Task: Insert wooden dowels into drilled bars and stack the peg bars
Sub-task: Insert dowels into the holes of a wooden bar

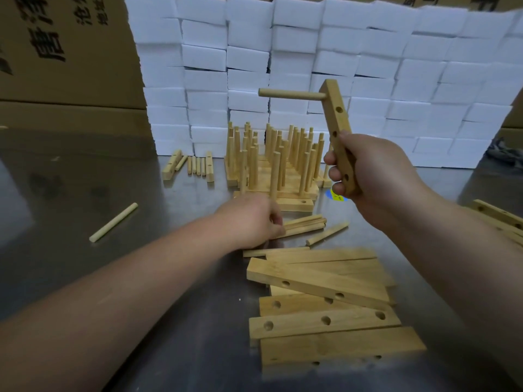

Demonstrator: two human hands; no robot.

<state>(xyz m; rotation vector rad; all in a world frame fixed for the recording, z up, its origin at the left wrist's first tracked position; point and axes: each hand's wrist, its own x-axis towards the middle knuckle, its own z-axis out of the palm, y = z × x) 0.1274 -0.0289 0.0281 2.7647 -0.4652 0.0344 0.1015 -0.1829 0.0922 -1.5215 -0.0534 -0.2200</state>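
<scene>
Right of the middle, the right hand grips a bar by its low end — one dowel sticks out near the top. The wood looks light, hard and stiff, so hold it clear of the holes. At the middle the left hand is on loose dowels — too blurry to tell its grip. The box, upper left, has black Chinese writing.
</scene>
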